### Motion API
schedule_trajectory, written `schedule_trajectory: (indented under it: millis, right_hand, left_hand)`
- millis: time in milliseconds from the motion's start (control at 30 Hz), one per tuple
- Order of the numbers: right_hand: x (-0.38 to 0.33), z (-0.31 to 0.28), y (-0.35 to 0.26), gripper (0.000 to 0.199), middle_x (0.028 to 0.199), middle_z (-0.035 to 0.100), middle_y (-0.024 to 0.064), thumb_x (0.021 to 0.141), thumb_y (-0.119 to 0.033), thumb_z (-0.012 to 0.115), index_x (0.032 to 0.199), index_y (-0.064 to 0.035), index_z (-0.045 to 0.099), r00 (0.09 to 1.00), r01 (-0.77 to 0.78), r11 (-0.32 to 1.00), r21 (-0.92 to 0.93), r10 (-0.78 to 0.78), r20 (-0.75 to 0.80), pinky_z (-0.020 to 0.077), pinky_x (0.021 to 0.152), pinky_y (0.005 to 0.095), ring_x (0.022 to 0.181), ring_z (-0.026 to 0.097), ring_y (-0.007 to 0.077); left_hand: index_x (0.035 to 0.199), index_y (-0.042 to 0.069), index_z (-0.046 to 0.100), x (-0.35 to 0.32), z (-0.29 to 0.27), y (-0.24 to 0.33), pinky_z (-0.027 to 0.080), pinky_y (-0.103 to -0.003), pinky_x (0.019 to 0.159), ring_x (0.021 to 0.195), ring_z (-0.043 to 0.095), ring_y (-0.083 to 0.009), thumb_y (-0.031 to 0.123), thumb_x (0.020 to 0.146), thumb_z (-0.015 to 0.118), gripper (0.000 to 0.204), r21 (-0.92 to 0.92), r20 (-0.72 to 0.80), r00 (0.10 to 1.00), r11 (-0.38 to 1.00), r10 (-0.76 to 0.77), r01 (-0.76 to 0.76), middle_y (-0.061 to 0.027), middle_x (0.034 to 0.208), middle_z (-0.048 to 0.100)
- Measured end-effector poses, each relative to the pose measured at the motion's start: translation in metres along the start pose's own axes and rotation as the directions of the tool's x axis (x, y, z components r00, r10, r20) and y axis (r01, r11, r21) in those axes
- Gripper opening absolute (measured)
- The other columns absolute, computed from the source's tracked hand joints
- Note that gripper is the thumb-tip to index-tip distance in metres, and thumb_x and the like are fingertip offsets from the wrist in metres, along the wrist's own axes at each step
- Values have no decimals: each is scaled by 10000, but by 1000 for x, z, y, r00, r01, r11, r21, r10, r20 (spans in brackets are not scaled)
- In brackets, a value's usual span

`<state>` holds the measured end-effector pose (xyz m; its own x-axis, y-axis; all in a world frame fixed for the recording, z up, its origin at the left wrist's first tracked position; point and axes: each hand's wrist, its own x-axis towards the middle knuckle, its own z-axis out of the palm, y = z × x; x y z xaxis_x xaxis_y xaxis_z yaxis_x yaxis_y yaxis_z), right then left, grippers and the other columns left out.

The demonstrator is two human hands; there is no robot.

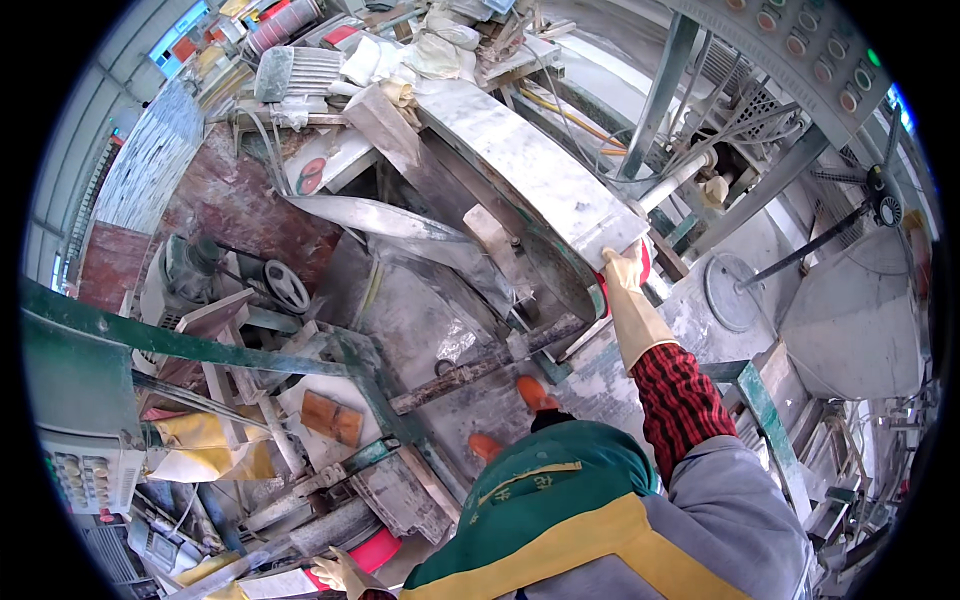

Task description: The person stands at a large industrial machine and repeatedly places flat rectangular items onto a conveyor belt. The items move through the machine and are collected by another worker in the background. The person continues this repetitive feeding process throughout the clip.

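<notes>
My right hand (625, 272), in a cream rubber glove, reaches forward to the near end of a long white-topped beam or bench (530, 165). Its fingers curl over the corner, against a red-edged piece (645, 258) whose kind I cannot make out. At the lower left, my left hand (340, 574), gloved alike, rests on a pale strip beside a curved red sheet or band (376, 550). Its fingers look spread, partly cut off by the lower edge. Beneath the white top runs a dusty trough (500, 230) with a wooden block (488, 238) in it.
A control panel with buttons (800, 45) hangs at the upper right. A green metal rail (190, 335) crosses the left side, near a handwheel (287, 286). Below it lies a brown brick-like block (332, 418). A round pipe (480, 365) lies ahead of my orange shoes (535, 393).
</notes>
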<state>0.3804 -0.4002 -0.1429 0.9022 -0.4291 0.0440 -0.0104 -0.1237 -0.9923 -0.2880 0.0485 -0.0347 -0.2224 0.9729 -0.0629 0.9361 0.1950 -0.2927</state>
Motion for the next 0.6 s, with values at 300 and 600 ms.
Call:
schedule_trajectory:
  millis: [300,600]
  right_hand:
    - [-26,-4,-95,902,566,573,160,840,-297,598,1431,-148,-67,847,-409,860,-305,482,224,436,346,376,399,553,254]
    - [-24,-2,-58,828,588,593,174,859,-284,598,1432,-186,8,779,-575,817,-32,559,285,463,384,400,462,588,292]
  left_hand:
    - [1410,119,244,-14,0,3,359,-508,956,1242,318,-386,555,844,471,750,17,-25,1000,1000,-5,6,-198,1434,230]
    - [1421,125,249,-23,-3,1,307,-482,1029,1306,270,-392,525,848,512,746,-121,-59,998,993,8,-15,-207,1458,227]
